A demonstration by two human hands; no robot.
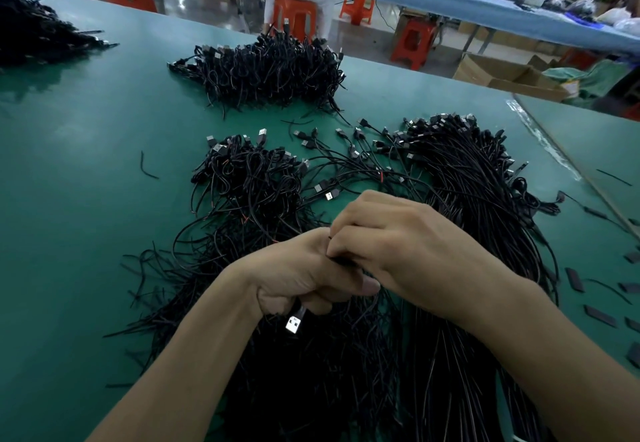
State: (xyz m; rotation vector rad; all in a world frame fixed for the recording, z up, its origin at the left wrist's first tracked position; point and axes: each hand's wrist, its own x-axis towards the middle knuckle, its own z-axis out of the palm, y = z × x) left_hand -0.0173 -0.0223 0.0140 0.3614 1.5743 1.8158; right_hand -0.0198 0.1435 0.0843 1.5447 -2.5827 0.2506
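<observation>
Black USB cable (297, 321) hung plug-down from the left hand (304, 278), clenched around it; right hand (398, 244) pinched its cord above, knuckles up.

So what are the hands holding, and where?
The left hand grips a black USB cable just behind its plug; the right hand pinches the wire above that fist.
</observation>
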